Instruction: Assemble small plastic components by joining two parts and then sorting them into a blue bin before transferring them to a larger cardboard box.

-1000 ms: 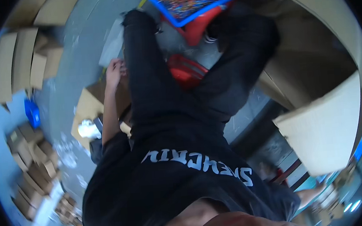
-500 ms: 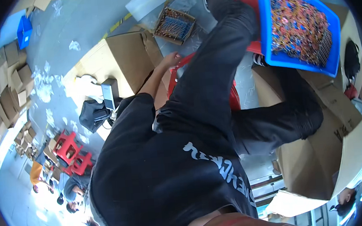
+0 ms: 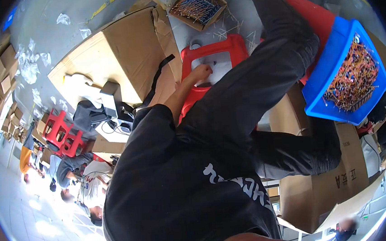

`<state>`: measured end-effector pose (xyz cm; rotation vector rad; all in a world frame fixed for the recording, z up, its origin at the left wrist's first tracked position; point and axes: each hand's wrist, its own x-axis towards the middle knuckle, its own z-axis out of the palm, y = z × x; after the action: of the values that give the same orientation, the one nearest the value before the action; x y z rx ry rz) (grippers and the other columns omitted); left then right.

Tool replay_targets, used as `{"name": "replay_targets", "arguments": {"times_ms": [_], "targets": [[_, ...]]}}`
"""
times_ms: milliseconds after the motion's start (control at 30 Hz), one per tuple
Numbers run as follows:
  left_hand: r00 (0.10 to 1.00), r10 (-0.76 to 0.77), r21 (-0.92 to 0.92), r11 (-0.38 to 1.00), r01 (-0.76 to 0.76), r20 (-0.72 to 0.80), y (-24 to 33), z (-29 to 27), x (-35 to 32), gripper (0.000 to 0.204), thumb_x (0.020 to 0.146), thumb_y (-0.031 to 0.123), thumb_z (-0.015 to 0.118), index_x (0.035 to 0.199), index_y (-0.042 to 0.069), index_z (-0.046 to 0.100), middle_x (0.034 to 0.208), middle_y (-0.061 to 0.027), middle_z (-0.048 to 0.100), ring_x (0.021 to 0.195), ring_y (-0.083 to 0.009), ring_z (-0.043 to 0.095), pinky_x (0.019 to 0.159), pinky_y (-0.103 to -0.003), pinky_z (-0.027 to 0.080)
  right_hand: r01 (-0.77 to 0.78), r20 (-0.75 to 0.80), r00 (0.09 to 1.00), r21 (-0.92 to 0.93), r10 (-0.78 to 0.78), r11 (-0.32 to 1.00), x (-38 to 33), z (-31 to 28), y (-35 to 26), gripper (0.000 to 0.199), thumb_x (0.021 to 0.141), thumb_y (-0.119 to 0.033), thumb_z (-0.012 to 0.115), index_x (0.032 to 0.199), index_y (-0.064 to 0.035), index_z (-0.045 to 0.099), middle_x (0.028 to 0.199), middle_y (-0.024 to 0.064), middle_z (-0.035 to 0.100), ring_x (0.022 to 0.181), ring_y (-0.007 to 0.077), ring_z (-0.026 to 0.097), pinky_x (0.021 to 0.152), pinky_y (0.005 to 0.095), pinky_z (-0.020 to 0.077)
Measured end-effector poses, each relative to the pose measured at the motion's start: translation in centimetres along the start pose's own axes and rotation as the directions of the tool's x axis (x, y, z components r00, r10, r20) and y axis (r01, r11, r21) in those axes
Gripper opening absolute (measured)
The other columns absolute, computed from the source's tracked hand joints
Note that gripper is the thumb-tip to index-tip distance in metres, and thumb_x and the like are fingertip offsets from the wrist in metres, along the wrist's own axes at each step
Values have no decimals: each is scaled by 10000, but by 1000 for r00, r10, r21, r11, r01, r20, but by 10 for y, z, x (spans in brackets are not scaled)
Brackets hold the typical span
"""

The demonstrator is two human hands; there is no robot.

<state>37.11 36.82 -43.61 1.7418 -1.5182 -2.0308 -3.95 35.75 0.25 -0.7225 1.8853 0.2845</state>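
My left hand (image 3: pixel 202 73) hangs beside my left thigh, just over a red plastic stool (image 3: pixel 237 49). Its fingers look curled in; whether anything small is inside them I cannot make out. My right hand is out of the picture. Beyond my knees, tilted, a blue plastic bin (image 3: pixel 314 99) holds a tangled heap of small orange, pink and blue wired pieces (image 3: pixel 355 76). On the floor ahead lies an open cardboard box (image 3: pixel 200 27) with bundles of similar thin blue and orange pieces.
At my left a large cardboard box (image 3: pixel 139 45) carries a black-and-silver device (image 3: pixel 111 99) with cables and a dark bag (image 3: pixel 88 116). Another large open carton (image 3: pixel 316 192) stands at my right. Red stools (image 3: pixel 62 135) and several people are farther left. Plastic scraps (image 3: pixel 27 65) litter the floor.
The whole view has shifted, and the blue bin now appears lower and farther right. My left hand has moved right, over the red stool, which shows more fully.
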Motion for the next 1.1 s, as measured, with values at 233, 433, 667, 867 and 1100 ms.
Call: {"name": "replay_targets", "arguments": {"times_ms": [233, 433, 667, 867, 1100], "targets": [[733, -472, 35, 830, 557, -490, -33, -58, 85, 409, 824, 344, 528, 1055, 24, 635, 1005, -202, 657, 916, -364, 633, 827, -433, 495, -42, 56, 997, -135, 50, 990, 40, -10, -12, 266, 858, -334, 614, 890, -71, 592, 733, 89, 573, 650, 246, 524, 538, 347, 405], [743, -648, 285, 689, 666, -169, -69, -52, 127, 538, 799, 429, 542, 1140, 20, 622, 1144, -207, 610, 1052, -363, 586, 923, -421, 449, -85, 73, 992, -220, 104, 972, 77, -19, -17, 272, 860, -327, 610, 886, -56, 592, 748, 105, 581, 673, 265, 534, 554, 360, 413], [623, -729, 569, 395, 722, -284, -48, -34, 147, 539, 732, 439, 608, 1162, 116, 646, 1197, -102, 622, 1100, -266, 592, 926, -376, 457, -162, 94, 975, -325, 203, 932, 101, -15, -19, 279, 864, -318, 605, 881, -39, 593, 766, 125, 591, 700, 288, 547, 573, 376, 422], [635, -735, 547, 439, 713, -237, -91, -33, 153, 531, 708, 485, 630, 1100, 130, 683, 1183, -90, 631, 1112, -258, 585, 934, -374, 445, -159, 153, 959, -403, 237, 901, 111, -8, -20, 286, 866, -310, 600, 877, -24, 593, 781, 141, 600, 723, 308, 557, 589, 389, 430], [602, -774, 377, 507, 775, -196, -69, -34, 154, 665, 701, 602, 591, 1116, 89, 668, 1212, -138, 605, 1128, -310, 568, 943, -393, 437, -163, 174, 945, -487, 278, 858, 103, -6, -13, 294, 870, -301, 595, 873, -7, 594, 798, 160, 610, 750, 331, 570, 607, 405, 440]]}}
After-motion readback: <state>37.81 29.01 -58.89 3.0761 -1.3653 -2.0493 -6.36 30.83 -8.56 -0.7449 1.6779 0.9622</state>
